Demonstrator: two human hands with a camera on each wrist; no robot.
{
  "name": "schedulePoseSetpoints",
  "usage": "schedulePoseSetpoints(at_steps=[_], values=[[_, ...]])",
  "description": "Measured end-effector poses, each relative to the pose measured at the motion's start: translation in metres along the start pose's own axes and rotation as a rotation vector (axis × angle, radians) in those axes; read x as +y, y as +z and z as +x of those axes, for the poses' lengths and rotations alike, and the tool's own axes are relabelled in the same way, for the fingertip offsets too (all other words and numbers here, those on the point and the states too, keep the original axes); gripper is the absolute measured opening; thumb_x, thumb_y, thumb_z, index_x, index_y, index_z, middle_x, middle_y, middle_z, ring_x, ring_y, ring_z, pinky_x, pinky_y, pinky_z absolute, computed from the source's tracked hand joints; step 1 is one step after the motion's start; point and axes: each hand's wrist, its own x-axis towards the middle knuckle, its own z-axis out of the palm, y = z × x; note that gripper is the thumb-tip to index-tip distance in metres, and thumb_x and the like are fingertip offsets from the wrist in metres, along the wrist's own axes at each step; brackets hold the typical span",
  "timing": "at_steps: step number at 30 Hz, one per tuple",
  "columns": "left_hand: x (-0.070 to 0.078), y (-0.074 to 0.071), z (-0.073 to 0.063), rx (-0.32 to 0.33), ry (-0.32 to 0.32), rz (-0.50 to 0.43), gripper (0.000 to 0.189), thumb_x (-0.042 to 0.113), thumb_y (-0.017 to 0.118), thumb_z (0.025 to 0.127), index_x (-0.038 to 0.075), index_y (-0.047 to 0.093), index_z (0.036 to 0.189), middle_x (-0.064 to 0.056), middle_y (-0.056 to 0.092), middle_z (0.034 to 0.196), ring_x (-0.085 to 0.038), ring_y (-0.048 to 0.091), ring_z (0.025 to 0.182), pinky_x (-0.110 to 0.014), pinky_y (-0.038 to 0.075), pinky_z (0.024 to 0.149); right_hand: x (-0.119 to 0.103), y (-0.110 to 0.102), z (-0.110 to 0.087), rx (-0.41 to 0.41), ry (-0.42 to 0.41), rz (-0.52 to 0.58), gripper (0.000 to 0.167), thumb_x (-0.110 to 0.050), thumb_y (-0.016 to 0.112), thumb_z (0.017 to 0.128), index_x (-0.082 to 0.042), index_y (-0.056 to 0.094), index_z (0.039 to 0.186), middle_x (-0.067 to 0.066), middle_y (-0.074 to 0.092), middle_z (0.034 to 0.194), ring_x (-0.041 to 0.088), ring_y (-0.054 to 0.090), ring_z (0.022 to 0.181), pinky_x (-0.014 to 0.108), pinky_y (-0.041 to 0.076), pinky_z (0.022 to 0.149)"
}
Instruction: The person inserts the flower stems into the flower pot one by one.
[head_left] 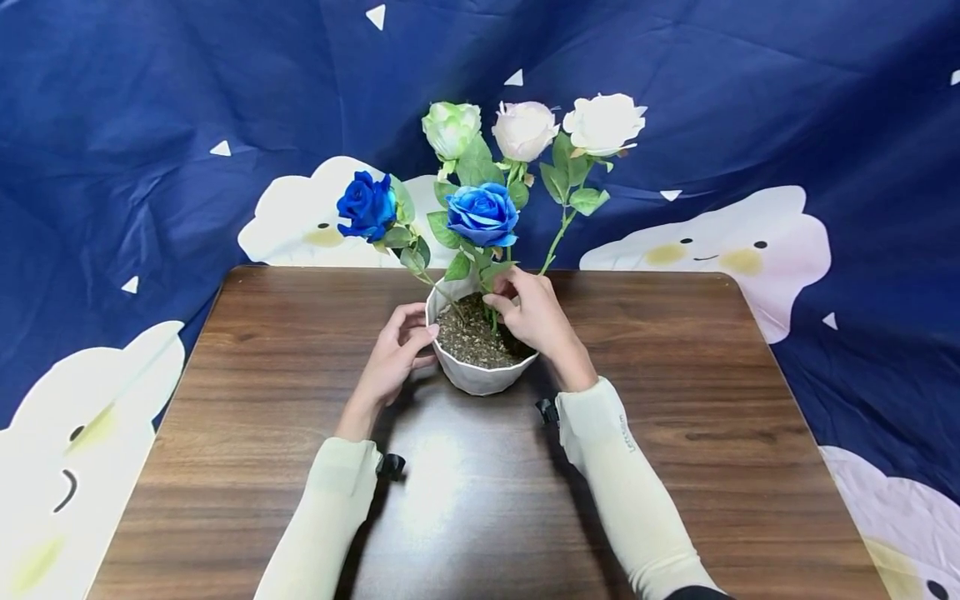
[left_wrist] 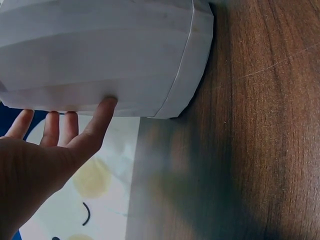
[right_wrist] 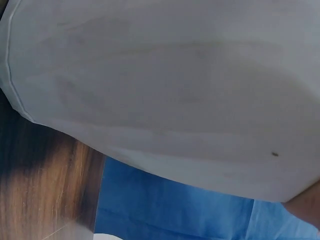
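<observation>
A white faceted flower pot [head_left: 480,382] filled with soil [head_left: 480,342] stands on the table. My left hand [head_left: 397,346] rests its fingertips and thumb on the outside of the pot's left wall; in the left wrist view the fingers [left_wrist: 92,132] are loosely extended against it. With thumb and forefinger, my right hand [head_left: 536,312] pinches a green stem low over the soil, under the middle blue rose [head_left: 482,215]. Another blue rose [head_left: 367,207] leans left from the pot. The pot wall [right_wrist: 165,100] fills most of the right wrist view, leaving the right fingers hidden.
Behind the middle blue rose rise a green-white flower [head_left: 452,131], a pale pink rose [head_left: 526,131] and a white rose [head_left: 604,124] leaning right. The brown wooden table [head_left: 675,400] ends at a blue cloth [head_left: 750,100] with cloud faces.
</observation>
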Motion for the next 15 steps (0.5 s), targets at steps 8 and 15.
schedulePoseSetpoints(at_steps=[8,15], values=[[-0.0011,-0.0013,-0.0023,0.008,-0.002,0.011,0.046,0.009,0.06,0.099,0.001,0.043,0.142,-0.022,0.05,0.13,-0.021,0.059,0.104,-0.053,0.057,0.089,-0.0037,0.0006,-0.0002,-0.051,0.084,0.05,0.015,-0.009,0.074,0.093,-0.006,0.06,0.089,0.005,0.062,0.083,0.021,0.064,0.073,0.032,0.056,0.067],[-0.0046,-0.0031,-0.0094,0.018,0.002,0.034,0.044,0.011,0.06,0.1,0.001,0.045,0.14,-0.018,0.052,0.126,-0.02,0.058,0.103,-0.067,0.049,0.096,-0.0068,0.0037,-0.0064,-0.008,0.16,0.079,0.018,-0.014,0.079,0.09,-0.005,0.064,0.096,0.007,0.069,0.087,0.019,0.069,0.077,0.034,0.059,0.07]])
